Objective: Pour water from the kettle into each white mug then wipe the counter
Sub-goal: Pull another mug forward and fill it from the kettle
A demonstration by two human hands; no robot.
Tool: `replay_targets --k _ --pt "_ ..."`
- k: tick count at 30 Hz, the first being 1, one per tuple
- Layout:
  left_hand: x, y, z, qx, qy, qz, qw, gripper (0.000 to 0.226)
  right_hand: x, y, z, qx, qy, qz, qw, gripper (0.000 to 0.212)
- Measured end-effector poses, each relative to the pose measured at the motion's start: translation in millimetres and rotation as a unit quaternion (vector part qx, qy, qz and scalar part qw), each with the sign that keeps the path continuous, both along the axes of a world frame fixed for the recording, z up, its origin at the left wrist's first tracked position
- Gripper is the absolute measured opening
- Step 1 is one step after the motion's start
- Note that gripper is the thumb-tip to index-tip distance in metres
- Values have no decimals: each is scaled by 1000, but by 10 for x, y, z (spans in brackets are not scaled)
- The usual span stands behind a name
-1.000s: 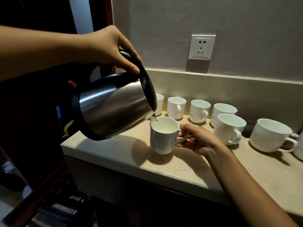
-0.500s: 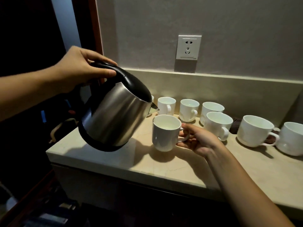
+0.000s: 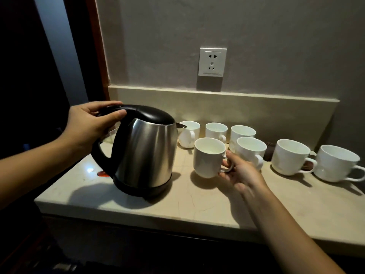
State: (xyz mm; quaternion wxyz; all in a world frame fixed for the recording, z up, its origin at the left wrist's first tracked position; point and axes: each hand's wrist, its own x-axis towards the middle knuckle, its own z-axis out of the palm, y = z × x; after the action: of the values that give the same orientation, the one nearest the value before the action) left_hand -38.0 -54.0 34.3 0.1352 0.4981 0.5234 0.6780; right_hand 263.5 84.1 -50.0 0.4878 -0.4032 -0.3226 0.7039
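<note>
A steel kettle (image 3: 145, 153) with a black lid and handle stands upright on the left of the beige counter (image 3: 207, 202). My left hand (image 3: 88, 123) grips the top of its handle. To its right a white mug (image 3: 208, 157) holding water is lifted slightly above the counter, my right hand (image 3: 240, 172) closed on its handle. Behind it, several white mugs stand near the wall, among them one by the kettle's spout (image 3: 188, 133) and one in the middle (image 3: 250, 150). Two wider mugs, one nearer (image 3: 292, 157) and one farther right (image 3: 337, 164), stand at the right.
A wall socket (image 3: 212, 62) sits above the backsplash ledge. A dark brown cloth (image 3: 268, 153) lies behind the mugs at the right. A small red mark (image 3: 102, 173) shows on the counter by the kettle's base. Left of the counter is a dark doorway.
The kettle went from tilted over the mug to upright, lowered onto the counter at the left. My right hand kept hold of the mug.
</note>
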Motion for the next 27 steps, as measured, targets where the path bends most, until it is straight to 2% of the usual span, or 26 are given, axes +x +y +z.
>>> replay_targets --k 5,8,12,19,27 --pt "-19 96 -167 23 -56 -7 998 46 -115 -47 -57 -7 31 -110 993 31" --pt "34 171 -277 25 -79 -17 996 42 -205 -57 -113 -8 21 -168 986 12" --pt "92 263 -400 30 -97 -32 994 34 -311 -43 -168 -3 -10 -233 973 27" --pt "75 301 -493 38 -107 -49 992 29 -415 30 -240 2 -18 -273 962 35" --pt "86 253 -501 28 -97 -72 992 33 -548 25 -275 -6 -37 -298 954 33"
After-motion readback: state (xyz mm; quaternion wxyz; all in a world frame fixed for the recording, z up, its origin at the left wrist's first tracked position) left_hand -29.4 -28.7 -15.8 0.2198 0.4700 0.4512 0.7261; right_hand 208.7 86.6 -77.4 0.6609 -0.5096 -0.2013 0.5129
